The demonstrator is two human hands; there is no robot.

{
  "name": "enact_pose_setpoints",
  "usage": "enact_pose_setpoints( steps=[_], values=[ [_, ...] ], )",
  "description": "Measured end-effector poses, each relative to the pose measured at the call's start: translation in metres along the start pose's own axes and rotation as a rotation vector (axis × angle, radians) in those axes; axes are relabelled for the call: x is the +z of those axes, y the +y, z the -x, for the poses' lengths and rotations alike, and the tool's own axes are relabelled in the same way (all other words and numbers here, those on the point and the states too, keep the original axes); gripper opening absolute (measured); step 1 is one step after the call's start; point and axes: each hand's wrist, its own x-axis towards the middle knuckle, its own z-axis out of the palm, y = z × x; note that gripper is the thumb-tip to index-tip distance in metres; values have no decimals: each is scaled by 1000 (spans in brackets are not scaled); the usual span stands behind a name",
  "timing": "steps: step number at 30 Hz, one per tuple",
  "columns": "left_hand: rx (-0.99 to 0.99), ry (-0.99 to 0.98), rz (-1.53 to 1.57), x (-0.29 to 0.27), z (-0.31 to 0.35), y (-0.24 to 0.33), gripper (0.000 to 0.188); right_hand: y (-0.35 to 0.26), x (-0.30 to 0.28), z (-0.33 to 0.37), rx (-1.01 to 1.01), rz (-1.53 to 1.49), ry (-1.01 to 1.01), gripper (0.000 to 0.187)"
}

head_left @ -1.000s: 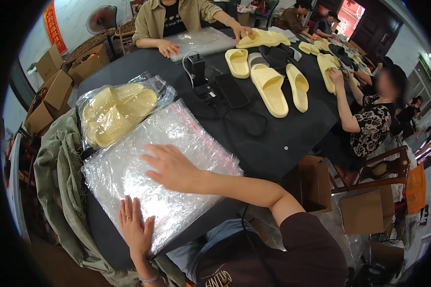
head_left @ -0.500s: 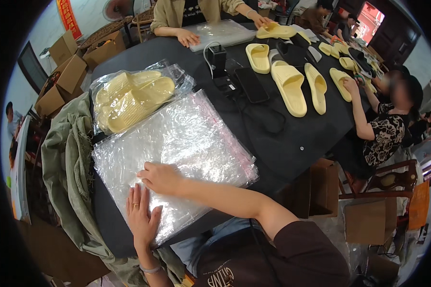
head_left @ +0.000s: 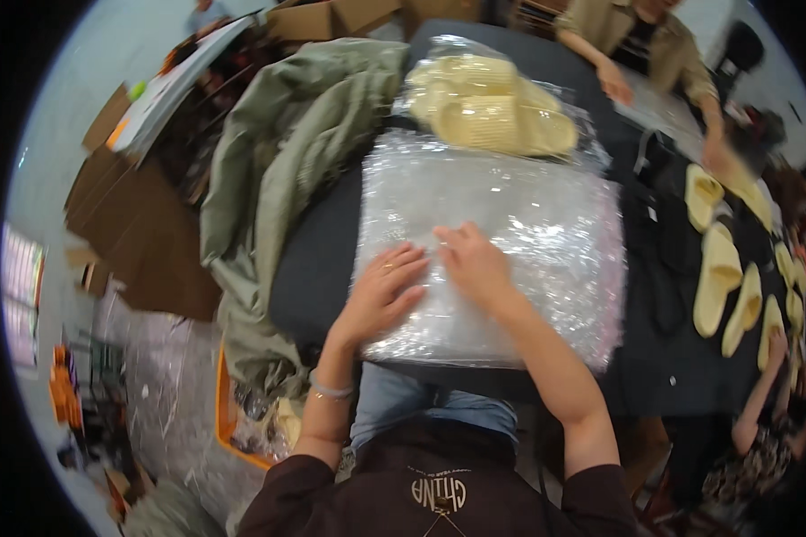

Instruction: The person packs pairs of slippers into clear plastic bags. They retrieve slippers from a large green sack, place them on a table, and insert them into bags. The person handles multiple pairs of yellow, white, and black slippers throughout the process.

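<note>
A stack of clear plastic bags (head_left: 546, 242) with a pink strip along its right side lies on the black table in front of me. My left hand (head_left: 385, 291) is spread flat on the stack's left part, fingers stretched out, a ring on one finger. Close beside it, my right hand (head_left: 476, 268) has its fingers curled in, pinching at the film of the top bag. Just beyond the stack lie pale yellow slippers (head_left: 484, 112) inside clear plastic bags.
Green cloth (head_left: 269, 179) drapes over the table's left edge, above an orange crate (head_left: 224, 403). More yellow slippers (head_left: 719, 277) lie on the right of the black table (head_left: 318, 286). A co-worker's hand (head_left: 616, 82) rests at the far side; cardboard boxes (head_left: 300, 20) stand behind.
My view has swung to the left, bringing the crate and floor into sight. Both hands remain on the bag stack; my right hand now sits slightly farther from the left.
</note>
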Motion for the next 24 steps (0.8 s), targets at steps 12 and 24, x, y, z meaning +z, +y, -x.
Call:
enact_pose_setpoints(
  steps=[12, 24],
  values=[
    [118, 373, 205, -10, 13, 2, 26, -13, -3, -3, -34, -9, -27, 28],
    [-812, 313, 229, -96, 112, -188, 41, -22, -4, -4, -6, -2, -70, 29]
  ],
)
